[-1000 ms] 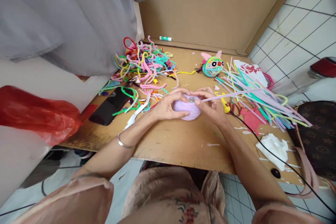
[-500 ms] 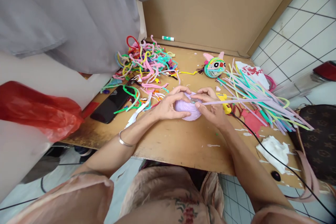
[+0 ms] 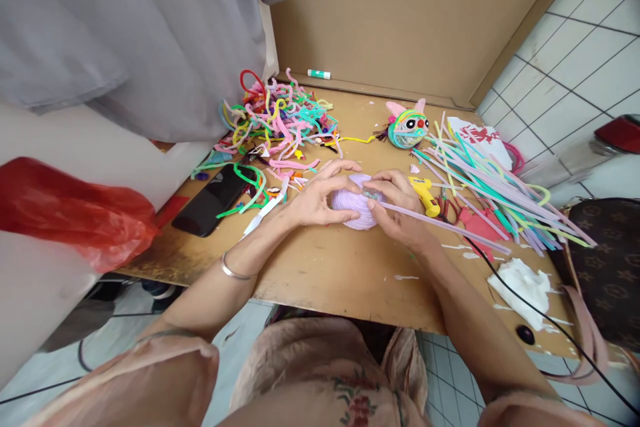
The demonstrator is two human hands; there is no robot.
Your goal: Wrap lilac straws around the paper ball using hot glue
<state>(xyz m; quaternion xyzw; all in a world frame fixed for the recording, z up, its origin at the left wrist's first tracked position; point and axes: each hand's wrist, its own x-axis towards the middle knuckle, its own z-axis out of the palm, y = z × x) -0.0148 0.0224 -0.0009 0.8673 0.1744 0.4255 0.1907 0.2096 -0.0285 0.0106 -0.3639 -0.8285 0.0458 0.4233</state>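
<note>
One lilac ball (image 3: 353, 201), wound in close ridged rows (clear patch (image 3: 372, 193) uncovered); left hand (image 3: 320, 199) grasps it, right hand (image 3: 401, 210) pinches the strand (image 3: 450, 223).

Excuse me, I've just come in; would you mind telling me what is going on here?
A person is working at a table with both hands. The left hand cups a lilac-wrapped ball, while the right hand pinches a lilac strip against it. A patch on top is not covered. Beyond lie a figure with pink ears, a yellow glue gun and loose straight strips.
</note>
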